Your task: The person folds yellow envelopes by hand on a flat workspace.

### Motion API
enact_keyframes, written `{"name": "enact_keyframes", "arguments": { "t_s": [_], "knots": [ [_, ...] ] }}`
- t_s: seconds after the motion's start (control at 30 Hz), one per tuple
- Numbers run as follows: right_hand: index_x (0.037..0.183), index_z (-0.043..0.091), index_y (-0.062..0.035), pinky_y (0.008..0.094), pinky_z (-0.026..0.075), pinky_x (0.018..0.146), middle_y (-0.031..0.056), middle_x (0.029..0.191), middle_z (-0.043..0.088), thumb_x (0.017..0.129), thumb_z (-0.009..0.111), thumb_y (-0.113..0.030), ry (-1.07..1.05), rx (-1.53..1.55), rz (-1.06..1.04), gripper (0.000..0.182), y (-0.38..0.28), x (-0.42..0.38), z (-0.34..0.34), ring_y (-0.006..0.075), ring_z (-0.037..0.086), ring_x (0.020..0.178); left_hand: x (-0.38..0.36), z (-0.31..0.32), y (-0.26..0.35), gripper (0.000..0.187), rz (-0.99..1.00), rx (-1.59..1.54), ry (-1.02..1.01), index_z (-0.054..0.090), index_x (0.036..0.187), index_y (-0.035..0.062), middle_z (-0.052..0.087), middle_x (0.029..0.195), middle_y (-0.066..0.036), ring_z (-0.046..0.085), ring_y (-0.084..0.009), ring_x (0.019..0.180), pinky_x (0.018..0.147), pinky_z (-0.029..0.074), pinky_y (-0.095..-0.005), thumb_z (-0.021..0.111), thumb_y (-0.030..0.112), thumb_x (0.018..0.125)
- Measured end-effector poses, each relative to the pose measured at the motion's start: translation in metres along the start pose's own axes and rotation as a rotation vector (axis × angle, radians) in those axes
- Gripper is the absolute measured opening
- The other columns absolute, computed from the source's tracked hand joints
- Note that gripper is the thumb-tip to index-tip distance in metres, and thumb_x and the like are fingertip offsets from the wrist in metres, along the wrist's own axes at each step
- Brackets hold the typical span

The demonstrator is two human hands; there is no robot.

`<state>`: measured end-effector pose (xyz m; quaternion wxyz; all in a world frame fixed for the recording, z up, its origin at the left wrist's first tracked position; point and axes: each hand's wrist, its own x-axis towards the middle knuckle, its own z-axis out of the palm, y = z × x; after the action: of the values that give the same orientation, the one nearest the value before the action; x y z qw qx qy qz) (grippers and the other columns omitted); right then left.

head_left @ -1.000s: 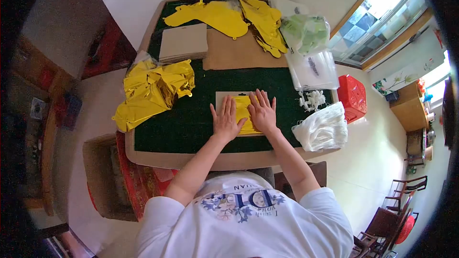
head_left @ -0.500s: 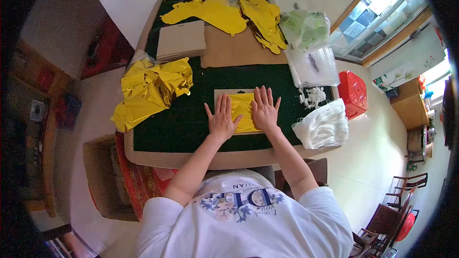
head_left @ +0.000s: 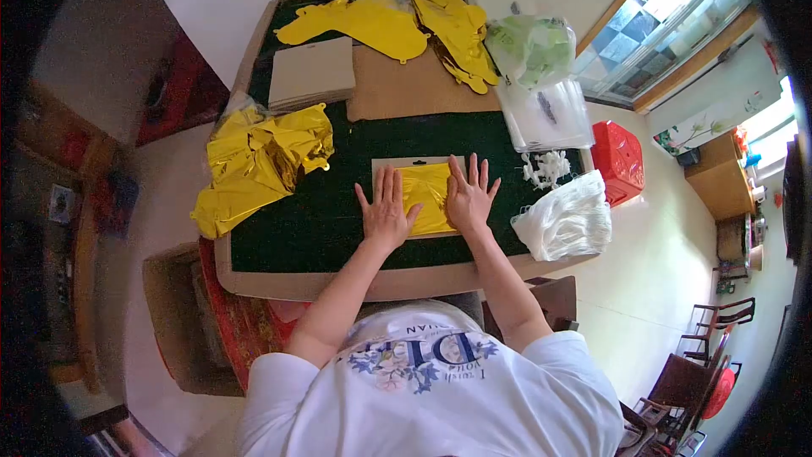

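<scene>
A folded, shiny yellow-gold foil sheet [head_left: 430,199] lies on a flat beige cardboard card [head_left: 393,162] with a dark slot near its far edge, near the person's side of the dark-green cloth-covered surface [head_left: 288,241]. The left hand [head_left: 386,213] is spread flat, palm down, over the left side of the card, its thumb reaching onto the foil; the right hand [head_left: 470,200] lies with fingers extended along the foil's right edge. Neither grips anything (how hard they press, I cannot tell).

To flatten the foil well, the palms are best kept level, with light, even pressure worked from the middle outward so that trapped air and creases leave at the sides. One hand should steady the card while the other smooths, keeping the foil square and its edges inside the card, with the slot uncovered. Thin foil likely wrinkles or slides easily, so dragging fingertips could shift the folds.
</scene>
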<state>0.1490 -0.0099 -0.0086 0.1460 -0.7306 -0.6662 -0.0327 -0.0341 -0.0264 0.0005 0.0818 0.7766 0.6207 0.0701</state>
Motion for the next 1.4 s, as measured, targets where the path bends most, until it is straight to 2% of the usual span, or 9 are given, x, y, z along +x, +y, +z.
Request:
{"name": "enact_keyframes", "arguments": {
  "t_s": [0.53, 0.67, 0.73, 0.77, 0.87, 0.9, 1.03, 1.27, 1.4],
  "knots": [
    [0.149, 0.026, -0.0209, 0.0628, 0.012, 0.110, 0.0104, 0.151, 0.033, 0.094, 0.046, -0.025, 0.024, 0.025, 0.027, 0.058, 0.003, -0.002, 0.002, 0.0333, 0.023, 0.141, -0.002, 0.004, -0.002, 0.081, 0.024, 0.000, 0.077, 0.016, 0.149, 0.0043, 0.016, 0.156, -0.012, 0.011, -0.0262, 0.145, 0.112, 0.003, -0.0627, 0.041, 0.056, 0.093],
    [0.145, 0.033, -0.0163, 0.0609, 0.013, 0.111, 0.0101, 0.148, 0.037, 0.093, 0.048, -0.021, 0.114, 0.070, 0.008, 0.055, 0.011, -0.003, 0.009, 0.0323, 0.028, 0.139, -0.003, -0.002, 0.000, 0.081, 0.014, 0.004, 0.051, 0.016, 0.150, 0.0046, 0.016, 0.156, -0.013, 0.010, -0.0265, 0.145, 0.112, 0.003, -0.0616, 0.040, 0.057, 0.093],
    [0.137, 0.043, -0.0129, 0.0571, 0.018, 0.111, 0.0119, 0.138, 0.047, 0.092, 0.048, -0.015, 0.166, 0.425, 0.000, 0.046, 0.019, -0.003, 0.007, 0.0327, 0.040, 0.130, -0.004, -0.002, -0.001, 0.081, 0.020, -0.017, 0.034, 0.016, 0.149, 0.0045, 0.016, 0.156, -0.013, 0.010, -0.0269, 0.146, 0.112, 0.002, -0.0610, 0.039, 0.057, 0.092],
    [0.121, 0.056, -0.0095, 0.0485, 0.029, 0.108, 0.0123, 0.123, 0.057, 0.091, 0.050, -0.013, 0.214, 0.580, 0.084, 0.031, 0.022, 0.000, 0.007, 0.0325, 0.049, 0.118, -0.005, -0.001, -0.002, 0.081, 0.024, -0.017, 0.047, 0.016, 0.149, 0.0045, 0.016, 0.156, -0.013, 0.010, -0.0269, 0.146, 0.112, 0.002, -0.0610, 0.039, 0.057, 0.092],
    [0.116, 0.063, -0.0099, 0.0380, 0.039, 0.101, 0.0117, 0.115, 0.062, 0.089, 0.056, -0.009, 0.079, 0.549, 0.127, 0.027, 0.031, 0.002, -0.010, 0.0283, 0.053, 0.112, -0.004, -0.001, 0.000, 0.082, 0.031, -0.027, 0.056, 0.016, 0.149, 0.0042, 0.016, 0.156, -0.014, 0.010, -0.0272, 0.145, 0.112, 0.001, -0.0607, 0.039, 0.058, 0.092],
    [0.105, 0.067, -0.0061, 0.0355, 0.047, 0.089, 0.0118, 0.106, 0.066, 0.088, 0.059, -0.009, 0.133, 0.551, 0.105, 0.019, 0.031, 0.004, -0.011, 0.0275, 0.060, 0.103, -0.004, -0.002, 0.000, 0.080, 0.017, -0.013, 0.041, 0.017, 0.150, 0.0059, 0.015, 0.157, -0.012, 0.009, -0.0255, 0.146, 0.112, 0.001, -0.0612, 0.038, 0.058, 0.093],
    [0.097, 0.069, -0.0019, 0.0342, 0.053, 0.071, 0.0160, 0.086, 0.067, 0.084, 0.061, -0.007, 0.073, 0.648, 0.127, 0.016, 0.027, 0.026, -0.008, 0.0275, 0.067, 0.080, -0.004, -0.002, 0.000, 0.081, 0.021, -0.030, 0.050, 0.017, 0.149, 0.0046, 0.015, 0.156, -0.014, 0.009, -0.0281, 0.146, 0.112, 0.001, -0.0604, 0.039, 0.058, 0.092],
    [0.100, 0.069, -0.0039, 0.0363, 0.051, 0.074, 0.0143, 0.086, 0.063, 0.083, 0.061, -0.005, 0.105, 0.553, -0.127, 0.019, 0.046, 0.018, -0.002, 0.0289, 0.062, 0.082, -0.001, -0.001, -0.009, 0.076, 0.072, -0.152, 0.138, 0.019, 0.150, 0.0123, 0.015, 0.156, -0.014, 0.009, -0.0287, 0.146, 0.112, 0.003, -0.0620, 0.043, 0.055, 0.092],
    [0.109, 0.068, -0.0101, 0.0365, 0.047, 0.081, 0.0123, 0.104, 0.058, 0.081, 0.058, -0.001, 0.110, 0.498, -0.248, 0.031, 0.048, -0.004, -0.004, 0.0308, 0.053, 0.103, 0.020, -0.028, 0.001, 0.069, 0.242, -0.089, 0.196, 0.024, 0.150, 0.0200, 0.013, 0.157, -0.012, 0.010, -0.0278, 0.146, 0.111, 0.004, -0.0624, 0.044, 0.053, 0.093]
  ]
}}
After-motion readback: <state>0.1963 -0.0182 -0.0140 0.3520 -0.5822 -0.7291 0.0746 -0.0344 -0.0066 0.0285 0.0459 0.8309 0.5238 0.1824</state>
